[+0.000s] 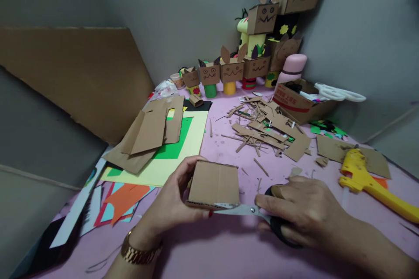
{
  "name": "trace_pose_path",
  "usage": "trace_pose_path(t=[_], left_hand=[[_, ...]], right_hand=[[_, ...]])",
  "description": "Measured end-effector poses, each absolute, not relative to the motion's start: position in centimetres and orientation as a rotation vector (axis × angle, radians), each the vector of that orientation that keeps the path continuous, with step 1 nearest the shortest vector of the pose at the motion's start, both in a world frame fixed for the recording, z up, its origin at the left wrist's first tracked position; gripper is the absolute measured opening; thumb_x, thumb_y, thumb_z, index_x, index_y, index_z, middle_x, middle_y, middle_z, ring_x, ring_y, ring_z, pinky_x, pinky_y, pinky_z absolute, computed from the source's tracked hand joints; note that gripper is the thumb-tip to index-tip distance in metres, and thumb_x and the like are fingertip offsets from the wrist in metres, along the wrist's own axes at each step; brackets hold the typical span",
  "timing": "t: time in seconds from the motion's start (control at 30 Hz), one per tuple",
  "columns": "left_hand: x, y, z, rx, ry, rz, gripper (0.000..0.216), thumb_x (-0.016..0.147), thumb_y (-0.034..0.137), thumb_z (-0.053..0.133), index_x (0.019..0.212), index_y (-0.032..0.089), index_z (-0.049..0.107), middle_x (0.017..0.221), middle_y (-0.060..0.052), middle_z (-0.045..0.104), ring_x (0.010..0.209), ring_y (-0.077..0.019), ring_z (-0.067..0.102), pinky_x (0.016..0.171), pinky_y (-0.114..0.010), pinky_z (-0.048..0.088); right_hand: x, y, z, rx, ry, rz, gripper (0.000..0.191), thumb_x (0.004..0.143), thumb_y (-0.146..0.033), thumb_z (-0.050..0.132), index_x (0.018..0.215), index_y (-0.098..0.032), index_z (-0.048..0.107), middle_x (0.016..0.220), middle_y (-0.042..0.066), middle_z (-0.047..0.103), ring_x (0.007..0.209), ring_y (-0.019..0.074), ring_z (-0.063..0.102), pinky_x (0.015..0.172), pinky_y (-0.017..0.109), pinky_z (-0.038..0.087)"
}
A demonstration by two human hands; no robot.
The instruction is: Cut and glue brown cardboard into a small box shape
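Observation:
My left hand (pixel 178 198) grips a small brown cardboard box (pixel 215 183) from its left side, with the thumb at the near edge. In my right hand (pixel 301 213) is a pair of scissors (pixel 252 210) with black handles. The slightly parted blades lie along the box's near edge, pointing left toward my left thumb. Whether they bite into the cardboard I cannot tell. A flat, plain face of the box is turned up; its underside is hidden.
Cardboard scraps (pixel 262 128) lie beyond my right hand. A yellow glue gun (pixel 363 178) rests at right, near a carton (pixel 299 100) of tools. Cardboard sheets (pixel 149 133) and coloured paper (pixel 124 200) are at left. Cardboard animal figures (pixel 232 72) stand along the back.

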State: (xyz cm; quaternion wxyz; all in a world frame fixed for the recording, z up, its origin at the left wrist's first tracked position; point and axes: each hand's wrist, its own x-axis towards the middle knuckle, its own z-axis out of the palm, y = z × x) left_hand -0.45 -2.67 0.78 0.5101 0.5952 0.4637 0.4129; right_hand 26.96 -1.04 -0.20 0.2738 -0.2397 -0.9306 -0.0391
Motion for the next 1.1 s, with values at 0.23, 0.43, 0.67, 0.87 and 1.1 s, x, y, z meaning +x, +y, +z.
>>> trace_pose_path(t=[0.23, 0.43, 0.67, 0.87, 1.1], left_hand=[[-0.14, -2.68, 1.05, 1.464, 1.176, 0.95, 0.072, 0.052, 0.033, 0.086, 0.115, 0.03, 0.049, 0.112, -0.003, 0.058, 0.105, -0.0253, 0.056, 0.083, -0.032, 0.047], [0.24, -2.73, 0.85, 1.523, 1.217, 0.922, 0.072, 0.053, 0.03, 0.084, 0.115, 0.029, 0.047, 0.112, -0.004, 0.058, 0.103, -0.0271, 0.058, 0.086, -0.037, 0.048], [0.11, -2.76, 0.52, 1.479, 1.163, 0.927, 0.073, 0.052, 0.025, 0.084, 0.115, 0.029, 0.047, 0.111, -0.001, 0.056, 0.106, -0.0253, 0.056, 0.088, -0.034, 0.046], [0.07, -2.76, 0.49, 1.483, 1.143, 0.939, 0.073, 0.052, 0.029, 0.085, 0.115, 0.029, 0.047, 0.111, -0.002, 0.056, 0.106, -0.0247, 0.055, 0.089, -0.032, 0.045], [0.12, -2.79, 0.75, 1.472, 1.132, 0.96, 0.074, 0.051, 0.033, 0.086, 0.115, 0.029, 0.048, 0.113, -0.003, 0.056, 0.108, -0.026, 0.054, 0.09, -0.034, 0.044]], right_hand=[[26.9, -0.95, -0.37, -0.697, -2.548, -0.133, 0.02, 0.087, -0.021, 0.05, 0.102, -0.025, 0.062, 0.063, -0.002, 0.059, 0.05, 0.0151, 0.045, 0.054, 0.03, 0.023], [26.42, -1.31, 0.2, -0.751, -2.534, -0.088, 0.025, 0.083, -0.016, 0.047, 0.099, -0.025, 0.064, 0.065, -0.001, 0.06, 0.053, 0.0159, 0.047, 0.055, 0.03, 0.024], [26.47, -1.26, -0.05, -0.707, -2.5, -0.175, 0.026, 0.083, -0.01, 0.044, 0.092, -0.025, 0.064, 0.061, -0.002, 0.058, 0.051, 0.0164, 0.044, 0.054, 0.031, 0.024], [26.58, -1.24, -0.23, -0.673, -2.491, -0.18, 0.026, 0.082, -0.009, 0.045, 0.095, -0.024, 0.062, 0.059, -0.003, 0.058, 0.05, 0.0157, 0.043, 0.053, 0.031, 0.024], [26.72, -1.29, -0.4, -0.654, -2.488, -0.19, 0.02, 0.084, -0.014, 0.048, 0.095, -0.023, 0.062, 0.057, -0.003, 0.057, 0.049, 0.0156, 0.043, 0.053, 0.031, 0.024]])
